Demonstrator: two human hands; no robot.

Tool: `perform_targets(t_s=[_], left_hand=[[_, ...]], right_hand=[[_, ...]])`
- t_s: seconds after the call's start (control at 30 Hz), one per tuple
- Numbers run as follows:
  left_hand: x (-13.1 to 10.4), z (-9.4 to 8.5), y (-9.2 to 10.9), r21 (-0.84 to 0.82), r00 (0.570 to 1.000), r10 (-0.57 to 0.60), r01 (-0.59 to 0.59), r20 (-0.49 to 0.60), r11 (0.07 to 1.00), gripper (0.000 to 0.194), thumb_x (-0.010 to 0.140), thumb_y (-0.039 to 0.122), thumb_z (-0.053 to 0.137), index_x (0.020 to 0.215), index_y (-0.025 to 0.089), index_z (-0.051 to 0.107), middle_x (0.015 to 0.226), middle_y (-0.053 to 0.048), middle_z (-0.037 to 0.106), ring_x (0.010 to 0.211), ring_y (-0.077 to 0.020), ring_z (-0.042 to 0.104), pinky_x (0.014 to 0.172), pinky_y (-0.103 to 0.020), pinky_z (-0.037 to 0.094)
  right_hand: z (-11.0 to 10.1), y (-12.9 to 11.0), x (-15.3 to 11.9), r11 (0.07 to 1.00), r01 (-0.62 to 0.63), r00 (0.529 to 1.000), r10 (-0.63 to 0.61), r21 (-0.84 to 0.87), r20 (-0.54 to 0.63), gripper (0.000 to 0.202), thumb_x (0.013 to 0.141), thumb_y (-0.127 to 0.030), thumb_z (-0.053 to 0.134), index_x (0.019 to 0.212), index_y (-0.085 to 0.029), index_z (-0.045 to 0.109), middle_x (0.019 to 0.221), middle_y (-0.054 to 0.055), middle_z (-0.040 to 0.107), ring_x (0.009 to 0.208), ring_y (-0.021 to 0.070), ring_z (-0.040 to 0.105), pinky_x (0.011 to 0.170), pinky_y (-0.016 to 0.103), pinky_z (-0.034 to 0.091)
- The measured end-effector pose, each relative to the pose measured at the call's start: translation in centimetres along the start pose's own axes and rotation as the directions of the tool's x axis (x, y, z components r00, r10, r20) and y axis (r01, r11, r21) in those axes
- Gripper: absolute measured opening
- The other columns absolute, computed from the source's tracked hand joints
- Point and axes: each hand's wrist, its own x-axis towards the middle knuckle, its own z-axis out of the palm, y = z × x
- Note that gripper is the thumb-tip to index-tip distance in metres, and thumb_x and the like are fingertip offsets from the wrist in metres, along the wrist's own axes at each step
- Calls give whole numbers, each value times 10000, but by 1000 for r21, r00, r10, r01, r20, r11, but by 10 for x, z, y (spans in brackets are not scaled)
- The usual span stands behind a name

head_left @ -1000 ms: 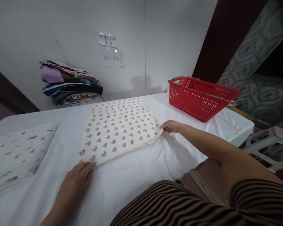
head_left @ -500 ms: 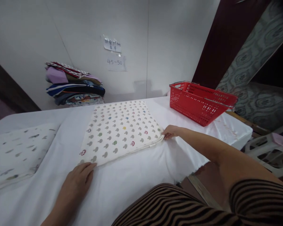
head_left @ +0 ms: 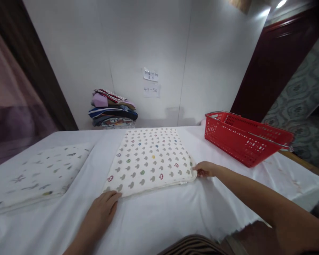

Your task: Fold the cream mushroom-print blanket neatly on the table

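A white folded cloth (head_left: 146, 159) with a mushroom print in grey, red, green, blue and yellow lies flat before me. My left hand (head_left: 105, 207) rests on its near left corner, fingers stretched out on the fabric and pointing away from me. At the near right corner, my right hand (head_left: 205, 169) pinches the edge between thumb and fingers, and the corner there is slightly raised. A small pale tag sticks out along the near edge, close to the right hand. Whether the cloth is a blanket or a towel I cannot tell.
Another folded white cloth (head_left: 50, 170) with dark leaf-like marks lies on the left. A stack of folded fabrics (head_left: 113, 111) stands against the wall. On the right sits a red plastic basket (head_left: 236, 138). A white sheet (head_left: 159, 216) covers the table. Paper notes (head_left: 151, 90) hang on the wall.
My view has tilted up and turned left, so everything appears further right and lower. Both hands keep their places at the cloth's near corners.
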Motion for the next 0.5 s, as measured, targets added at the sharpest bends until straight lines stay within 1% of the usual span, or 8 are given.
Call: perform_targets(t_s=[0.1,0.17,0.23,0.37,0.5], left_hand=[[-1,0,1,16,1000,14,-14,-25,1000,256,836,253,454,963,245,677,974,-38,689,921,-192,642,787,-305,528],[-1,0,1,20,1000,16,-16,-27,1000,253,837,246,456,960,247,677,969,-37,689,914,-193,644,779,-306,531],[-1,-1,2,23,1000,14,-13,-22,1000,253,839,240,454,960,246,676,966,-39,688,910,-193,644,775,-309,533],[-1,-3,4,30,1000,20,-20,-22,999,258,839,216,448,962,239,673,960,-43,681,911,-191,639,771,-310,533],[0,-7,8,17,1000,11,-12,15,1000,280,833,179,437,985,234,665,985,-51,670,925,-188,628,777,-310,523]], right_hand=[[3,0,-2,997,74,994,-77,-36,-78,184,821,-179,624,658,-133,552,500,-5,564,412,77,525,409,151,423],[5,-1,-3,992,116,987,-120,-38,-109,170,805,-167,629,656,-141,553,505,-3,570,422,86,536,415,164,427],[6,0,-3,991,134,984,-134,-8,-117,165,798,-164,630,654,-149,552,512,-3,574,423,87,537,411,165,422],[9,5,2,989,125,989,-118,74,-93,177,826,-157,574,651,-156,547,527,8,581,409,82,519,388,161,405],[4,14,6,982,158,984,-148,102,-104,213,846,-180,549,635,-152,544,558,31,596,424,73,519,417,152,427]])
